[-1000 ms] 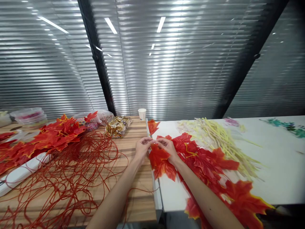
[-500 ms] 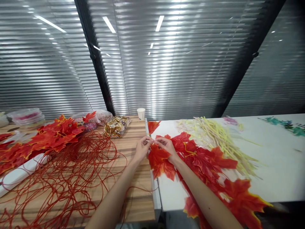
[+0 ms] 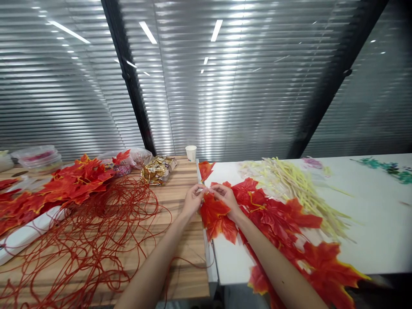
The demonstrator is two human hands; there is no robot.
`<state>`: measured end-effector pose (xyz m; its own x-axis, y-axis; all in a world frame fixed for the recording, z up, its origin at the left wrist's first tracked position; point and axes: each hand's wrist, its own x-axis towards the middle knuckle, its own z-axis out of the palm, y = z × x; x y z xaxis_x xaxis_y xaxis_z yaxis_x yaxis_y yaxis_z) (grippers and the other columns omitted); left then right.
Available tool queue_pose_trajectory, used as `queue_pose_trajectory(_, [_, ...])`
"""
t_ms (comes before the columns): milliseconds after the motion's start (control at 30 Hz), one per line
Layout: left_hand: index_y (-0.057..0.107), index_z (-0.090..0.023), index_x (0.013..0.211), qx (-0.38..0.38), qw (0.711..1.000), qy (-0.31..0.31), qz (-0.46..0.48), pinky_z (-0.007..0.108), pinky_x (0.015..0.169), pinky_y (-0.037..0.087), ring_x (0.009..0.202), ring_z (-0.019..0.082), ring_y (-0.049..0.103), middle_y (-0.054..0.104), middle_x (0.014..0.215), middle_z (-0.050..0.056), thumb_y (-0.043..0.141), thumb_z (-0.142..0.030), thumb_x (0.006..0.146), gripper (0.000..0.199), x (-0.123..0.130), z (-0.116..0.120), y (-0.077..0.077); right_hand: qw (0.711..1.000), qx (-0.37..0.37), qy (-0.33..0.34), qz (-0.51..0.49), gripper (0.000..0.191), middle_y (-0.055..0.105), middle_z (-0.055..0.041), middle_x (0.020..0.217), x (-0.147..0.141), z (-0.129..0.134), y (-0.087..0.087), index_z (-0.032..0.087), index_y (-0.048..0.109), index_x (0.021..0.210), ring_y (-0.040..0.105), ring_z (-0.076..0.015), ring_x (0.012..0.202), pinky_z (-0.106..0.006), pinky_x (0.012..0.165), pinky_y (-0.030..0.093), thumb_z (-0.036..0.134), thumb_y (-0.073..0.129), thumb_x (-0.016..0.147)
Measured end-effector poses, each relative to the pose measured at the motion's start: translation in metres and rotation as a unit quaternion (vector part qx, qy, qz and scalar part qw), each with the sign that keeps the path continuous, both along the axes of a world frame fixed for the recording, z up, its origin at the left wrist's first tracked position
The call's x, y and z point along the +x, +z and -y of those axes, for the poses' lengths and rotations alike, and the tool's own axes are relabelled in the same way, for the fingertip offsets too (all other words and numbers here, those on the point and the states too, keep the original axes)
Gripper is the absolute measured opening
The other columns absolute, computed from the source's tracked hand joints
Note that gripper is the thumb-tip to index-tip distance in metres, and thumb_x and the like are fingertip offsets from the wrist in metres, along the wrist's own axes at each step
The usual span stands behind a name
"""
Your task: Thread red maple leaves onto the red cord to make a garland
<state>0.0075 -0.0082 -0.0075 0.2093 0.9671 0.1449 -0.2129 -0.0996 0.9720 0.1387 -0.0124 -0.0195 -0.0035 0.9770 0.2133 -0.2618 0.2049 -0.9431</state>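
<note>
My left hand [image 3: 194, 200] and my right hand [image 3: 225, 196] meet almost fingertip to fingertip over the seam between two tables, both pinching. The stem end of a red artificial maple leaf [image 3: 215, 210] lies between my right fingers, its blade hanging below them. What my left fingers pinch is too small to make out. Just beyond the hands is a smaller red-orange leaf [image 3: 206, 170]. A garland of red maple leaves [image 3: 270, 216] lies beside and under my right forearm, trailing to the table's near edge.
Tangled red cord [image 3: 106, 231] and a pile of maple leaves [image 3: 80, 180] cover the left of the wooden table [image 3: 180, 274]. Gold packets [image 3: 157, 169] and a paper cup [image 3: 191, 153] stand behind. Yellow strips [image 3: 296, 184] and teal sprigs [image 3: 386, 167] lie on the white table [image 3: 380, 231].
The small leaf beyond my hands has tilted and shifted slightly left. Both hands keep nearly the same place and pinch.
</note>
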Motion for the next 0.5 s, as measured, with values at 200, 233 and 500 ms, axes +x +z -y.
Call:
queue_pose_trajectory(200, [0.056,-0.017,0.072,0.185,0.973,0.09,-0.108,0.025,0.068,0.043,0.077,0.015,0.055,0.057,0.08,0.003,0.056,-0.029,0.077,0.013,0.0001,0.0003,0.0017,1.0,0.014,0.006,0.002,0.022,0.064,-0.0012,0.072,-0.0019,0.0035,0.0028,0.019,0.065,0.073,0.057,-0.0153,0.067,-0.026,0.063,0.042,0.037,0.072,0.063])
queue_pose_trajectory(233, [0.056,-0.017,0.071,0.203,0.965,0.105,-0.13,0.025,0.069,0.043,0.078,0.015,0.055,0.057,0.081,0.004,0.055,-0.026,0.078,0.011,0.0003,0.001,0.0027,1.0,0.017,0.007,0.006,0.023,0.065,-0.0018,0.073,-0.0022,0.0041,0.003,0.018,0.066,0.074,0.058,-0.0163,0.069,-0.027,0.065,0.042,0.038,0.071,0.064])
queue_pose_trajectory(500, [0.052,-0.018,0.071,0.235,0.924,0.149,-0.262,0.027,0.068,0.041,0.076,0.015,0.052,0.054,0.078,0.002,0.047,-0.014,0.08,0.011,-0.0019,0.0013,0.0037,0.999,0.012,0.044,0.02,0.025,0.067,-0.0026,0.075,-0.003,0.0036,0.0005,0.018,0.067,0.076,0.058,-0.0164,0.068,-0.028,0.064,0.043,0.04,0.07,0.064])
